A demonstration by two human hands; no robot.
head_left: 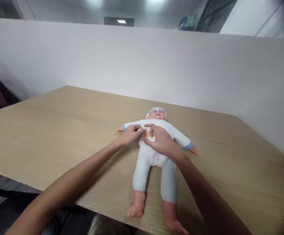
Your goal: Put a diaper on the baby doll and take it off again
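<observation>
- Here, the white-dressed doll (155, 159) lies face up on the counter (58, 130), with head to the far side and feet to the near side.
- The left hand (132, 135) is at its chest, fingers bent, gap narrow; if it pinches something, I cannot tell.
- The right hand (163, 141), just beside, has thumb and forefinger apart over the chest.

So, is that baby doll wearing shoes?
No, both feet of the baby doll are bare below its white outfit.
</observation>
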